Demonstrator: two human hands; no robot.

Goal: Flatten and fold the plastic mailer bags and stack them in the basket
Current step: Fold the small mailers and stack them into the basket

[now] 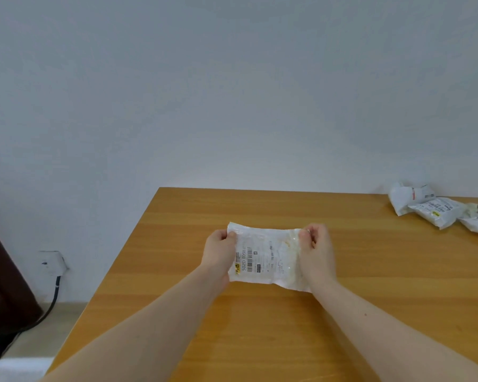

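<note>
Both hands grasp one plastic mailer bag [265,257] above the wooden table [370,271]: the left hand [218,249] pinches its left top corner, the right hand [316,248] its right top corner, the film stretched between the two grips. The bag appears light, limp and probably slick; edges and corners offer the surest hold. More mailer bags [436,209] lie well right of the right grip, near the white wall [232,92]. No basket is visible.
</note>
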